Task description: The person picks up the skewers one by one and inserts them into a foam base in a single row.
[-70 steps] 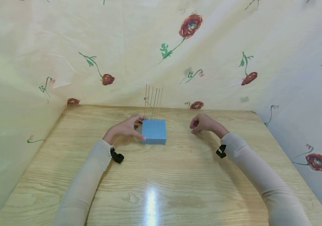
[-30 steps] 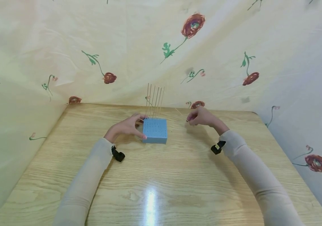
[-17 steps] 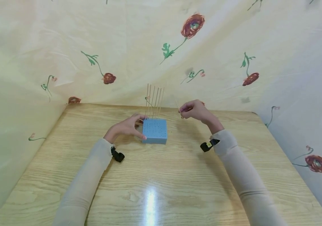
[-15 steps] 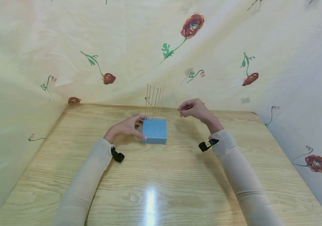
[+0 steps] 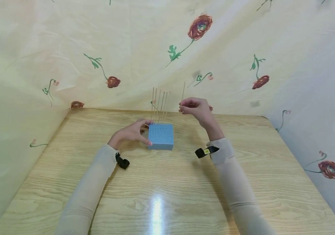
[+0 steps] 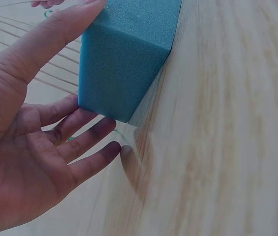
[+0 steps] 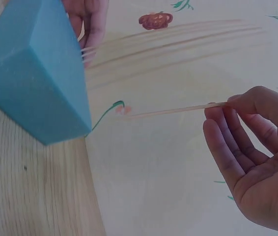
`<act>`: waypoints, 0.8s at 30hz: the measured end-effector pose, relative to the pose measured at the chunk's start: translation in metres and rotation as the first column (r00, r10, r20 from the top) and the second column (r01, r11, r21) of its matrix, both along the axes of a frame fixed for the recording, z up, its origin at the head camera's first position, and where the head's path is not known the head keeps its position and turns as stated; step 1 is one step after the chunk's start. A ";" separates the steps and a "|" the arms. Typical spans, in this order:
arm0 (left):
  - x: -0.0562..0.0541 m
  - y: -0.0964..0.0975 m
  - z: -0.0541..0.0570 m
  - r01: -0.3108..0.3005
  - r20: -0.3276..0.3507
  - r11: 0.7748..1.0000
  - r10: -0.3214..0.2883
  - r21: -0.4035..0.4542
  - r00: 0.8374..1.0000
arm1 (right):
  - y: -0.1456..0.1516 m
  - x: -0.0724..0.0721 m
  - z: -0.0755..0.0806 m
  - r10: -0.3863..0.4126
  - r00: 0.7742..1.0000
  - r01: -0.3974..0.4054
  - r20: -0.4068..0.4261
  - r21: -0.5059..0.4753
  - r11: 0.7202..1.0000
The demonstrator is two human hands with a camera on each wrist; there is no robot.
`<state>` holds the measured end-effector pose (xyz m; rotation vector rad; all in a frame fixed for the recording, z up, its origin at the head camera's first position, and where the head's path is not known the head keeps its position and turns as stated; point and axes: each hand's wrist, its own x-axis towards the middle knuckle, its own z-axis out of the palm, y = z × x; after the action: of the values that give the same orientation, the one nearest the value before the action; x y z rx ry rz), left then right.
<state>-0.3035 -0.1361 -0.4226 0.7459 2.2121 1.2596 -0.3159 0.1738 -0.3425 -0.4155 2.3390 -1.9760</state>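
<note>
A blue foam block (image 5: 160, 135) with rows of small holes in its top sits on the table. Several thin wooden sticks (image 5: 152, 104) stand upright along its back edge. My left hand (image 5: 129, 133) holds the block from the left, thumb at the front corner and fingers toward the back, as the left wrist view shows on the block's side (image 6: 119, 73). Back and to the right of the block, my right hand (image 5: 196, 109) is raised, pinching another thin wooden stick (image 5: 183, 91) between thumb and fingertips. That stick points upward, nearly vertical.
The wooden table (image 5: 167, 182) runs back to a flower-printed cloth (image 5: 138, 49) hanging behind it and along both sides. A small dark speck (image 7: 25, 168) marks the tabletop near the block.
My right hand has moved left and up, lifting the stick from near the tabletop and turning it from slanted to nearly upright. The left hand and the block have stayed in place.
</note>
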 end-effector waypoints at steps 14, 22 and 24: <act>0.001 0.000 -0.005 0.000 0.002 1.000 0.000 0.000 1.000 | -0.024 0.004 -0.011 -0.043 0.992 0.034 -0.122 -0.078 0.996; -0.001 0.000 -0.003 -0.009 0.011 1.000 0.009 -0.006 1.000 | -0.031 0.005 -0.012 -0.060 0.989 0.054 -0.135 -0.044 0.998; -0.001 0.000 -0.002 -0.008 0.012 1.000 0.008 -0.005 1.000 | -0.032 0.005 -0.014 -0.061 0.989 0.056 -0.135 -0.040 0.998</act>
<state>-0.3047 -0.1364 -0.4250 0.7263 2.2107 1.2585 -0.3110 0.1420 -0.3562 -0.5049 2.4246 -2.0819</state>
